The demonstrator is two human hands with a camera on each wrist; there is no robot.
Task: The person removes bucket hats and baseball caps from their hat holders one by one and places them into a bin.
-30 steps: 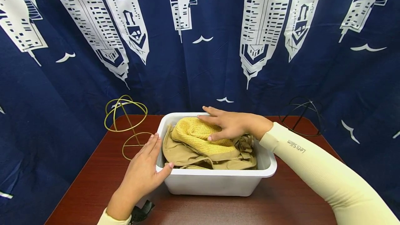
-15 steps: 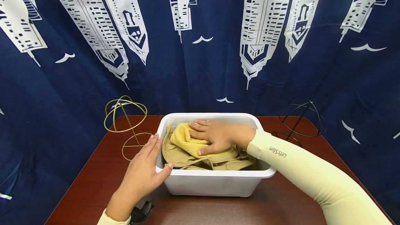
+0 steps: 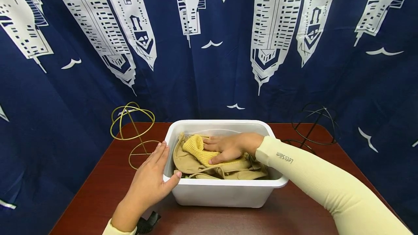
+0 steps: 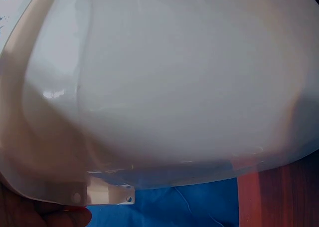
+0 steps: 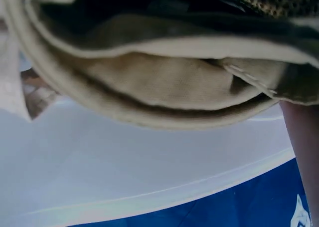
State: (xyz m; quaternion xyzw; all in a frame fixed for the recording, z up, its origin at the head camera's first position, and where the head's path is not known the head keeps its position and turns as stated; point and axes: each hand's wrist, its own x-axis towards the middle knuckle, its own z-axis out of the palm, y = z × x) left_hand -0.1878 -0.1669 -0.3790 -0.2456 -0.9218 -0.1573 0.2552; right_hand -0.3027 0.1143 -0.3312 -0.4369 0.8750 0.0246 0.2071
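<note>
A white plastic tub [image 3: 218, 193] stands on the table with khaki cloth items [image 3: 187, 160] inside. On top of them lies a yellow knitted item [image 3: 196, 148], possibly a hat. My right hand [image 3: 226, 148] reaches into the tub and presses on the yellow knit with its fingers spread. Flat against the tub's left front corner rests my left hand [image 3: 150, 178], its fingers straight and the thumb over the rim. In the left wrist view the tub wall [image 4: 174, 77] fills most of the picture. Folded khaki cloth [image 5: 164, 82] shows close up in the right wrist view.
A gold wire stand [image 3: 132, 122] is at the back left of the red-brown table [image 3: 107, 188]. A black wire stand [image 3: 313, 126] stands at the back right. Behind the table hangs a navy curtain [image 3: 209, 75] with white buildings printed on it.
My right hand has moved left and down into the tub and pressed onto the yellow knit, which sits lower now. The left hand has stayed at the tub's corner.
</note>
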